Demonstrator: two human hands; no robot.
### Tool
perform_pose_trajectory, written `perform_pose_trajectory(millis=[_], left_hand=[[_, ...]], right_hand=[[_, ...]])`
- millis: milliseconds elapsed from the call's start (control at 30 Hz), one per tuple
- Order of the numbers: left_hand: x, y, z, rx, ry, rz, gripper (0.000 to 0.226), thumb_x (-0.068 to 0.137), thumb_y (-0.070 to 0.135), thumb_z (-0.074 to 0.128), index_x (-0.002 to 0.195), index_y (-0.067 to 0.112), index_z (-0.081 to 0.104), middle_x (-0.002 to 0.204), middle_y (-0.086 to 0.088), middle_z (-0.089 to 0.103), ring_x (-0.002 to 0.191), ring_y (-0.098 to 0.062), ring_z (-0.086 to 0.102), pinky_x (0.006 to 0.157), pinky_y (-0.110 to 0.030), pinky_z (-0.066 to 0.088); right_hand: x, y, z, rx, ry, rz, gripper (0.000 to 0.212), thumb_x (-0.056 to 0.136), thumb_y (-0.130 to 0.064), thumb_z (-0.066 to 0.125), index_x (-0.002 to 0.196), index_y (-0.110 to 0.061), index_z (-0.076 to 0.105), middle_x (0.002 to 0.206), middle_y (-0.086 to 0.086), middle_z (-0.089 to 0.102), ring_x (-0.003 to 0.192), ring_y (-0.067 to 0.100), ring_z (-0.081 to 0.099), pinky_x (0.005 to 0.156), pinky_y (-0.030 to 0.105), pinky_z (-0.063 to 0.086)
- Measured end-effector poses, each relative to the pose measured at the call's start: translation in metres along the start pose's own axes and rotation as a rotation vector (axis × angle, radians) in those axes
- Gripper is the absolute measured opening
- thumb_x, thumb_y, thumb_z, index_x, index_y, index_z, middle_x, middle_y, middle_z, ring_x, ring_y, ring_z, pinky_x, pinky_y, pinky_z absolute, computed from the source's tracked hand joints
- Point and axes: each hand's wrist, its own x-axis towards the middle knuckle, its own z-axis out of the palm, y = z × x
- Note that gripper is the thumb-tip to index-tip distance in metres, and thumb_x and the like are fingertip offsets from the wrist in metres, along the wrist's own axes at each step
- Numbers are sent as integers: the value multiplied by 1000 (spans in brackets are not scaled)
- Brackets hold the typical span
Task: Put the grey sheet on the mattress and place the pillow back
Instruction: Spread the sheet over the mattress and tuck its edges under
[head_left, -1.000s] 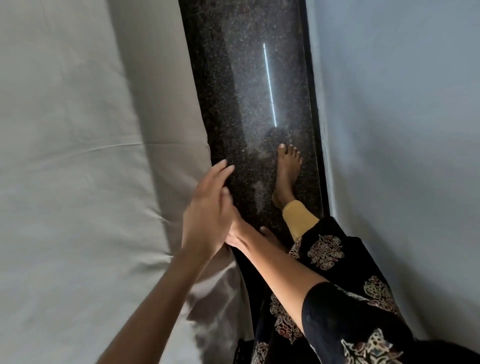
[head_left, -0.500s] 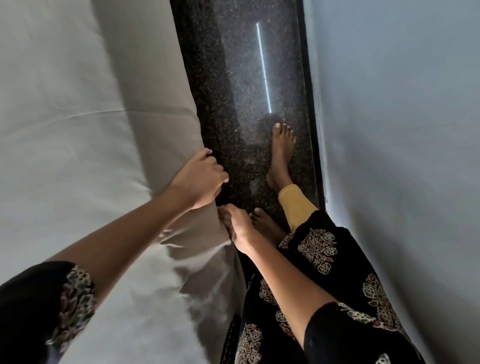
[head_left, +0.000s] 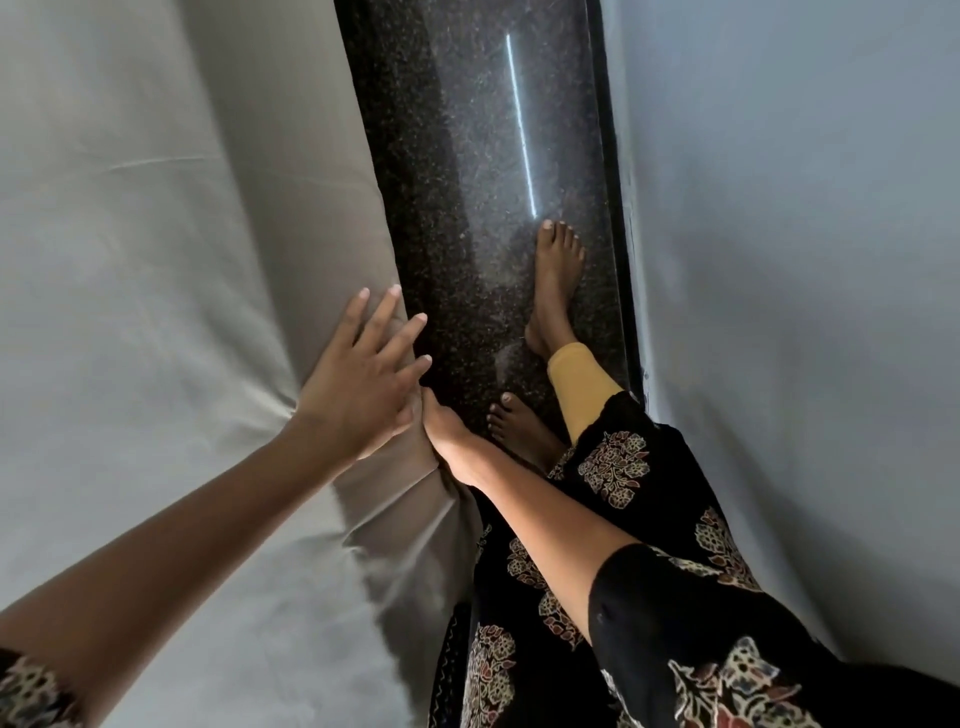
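Note:
The grey sheet (head_left: 156, 322) covers the mattress, which fills the left half of the view, and hangs over its right side (head_left: 291, 156). My left hand (head_left: 358, 384) lies flat on the sheet at the mattress's edge, fingers straight and spread. Just below it, my right hand (head_left: 449, 441) is at the side of the mattress and holds the sheet's hanging edge. Its fingers are mostly hidden under my left hand, and creases in the cloth run toward it. No pillow is in view.
A narrow strip of dark speckled floor (head_left: 467, 182) runs between the mattress and a pale blue-grey wall (head_left: 779, 260) on the right. My bare feet (head_left: 556, 275) stand in this gap, close to the wall's black skirting.
My left hand has uncurled from a fist-like grip on the sheet and now lies flat with fingers spread. The right hand stays at the same spot on the mattress's side.

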Motion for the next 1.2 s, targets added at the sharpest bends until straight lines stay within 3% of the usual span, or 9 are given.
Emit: perform_pose_trajectory(millis=[267,367,500,567,667,800,933,1033,1200], left_hand=[[1,-1,3,48,-75,13,91,78,82,28,150,34,4,157,-10,-21,135,-45,-30,111,-61,-13],[1,-2,3,33,-73,7,94,76,82,32,151,33,4,157,-10,-21,136,-45,-30,111,-60,-15],[2,-2,6,37,-50,6,95,76,82,33,151,33,3,156,-10,-22,136,-45,-29,110,-60,-17],[2,-2,6,43,-41,7,95,76,82,32,150,33,1,156,-10,-22,136,-45,-30,110,-60,-17],[2,-2,7,43,-33,11,95,76,82,31,150,33,0,156,-10,-22,136,-45,-29,111,-60,-16],[1,-3,6,34,-22,11,95,76,82,31,150,33,-1,157,-10,-20,137,-44,-28,112,-60,-14],[0,-3,7,32,-6,10,96,77,81,30,151,29,-4,158,-8,-18,138,-44,-27,112,-59,-14],[0,-3,7,38,2,5,97,78,81,27,151,27,-6,158,-7,-17,138,-43,-26,112,-58,-14],[-3,-1,6,67,-6,6,100,76,82,29,150,25,-7,158,-8,-17,139,-44,-24,113,-58,-11]], right_hand=[[6,-2,3,202,-163,215,51,98,-54,27,113,-20,62,123,8,62,114,22,56,88,32,48],[7,0,11,202,26,156,43,94,-46,49,107,-9,66,108,9,68,94,22,63,68,28,50],[13,24,7,-21,431,-21,19,82,-23,66,66,-15,61,82,10,68,78,24,62,68,34,49],[10,37,5,13,383,-83,11,83,-7,60,77,-10,68,78,5,65,78,22,61,71,34,50],[3,44,9,38,234,-99,29,86,0,46,85,-9,73,75,1,65,75,19,60,66,32,48],[0,51,2,83,185,-16,43,85,-3,46,46,-21,54,55,-3,49,55,14,43,52,26,34],[-2,56,0,146,149,92,29,91,-18,45,68,-13,60,69,2,56,62,14,49,58,28,37],[-3,53,-7,269,-40,164,48,96,-41,37,112,-5,65,93,8,66,80,17,59,67,25,47],[4,44,1,279,-213,168,59,91,-66,29,108,-24,67,111,8,67,103,19,61,85,30,51]])
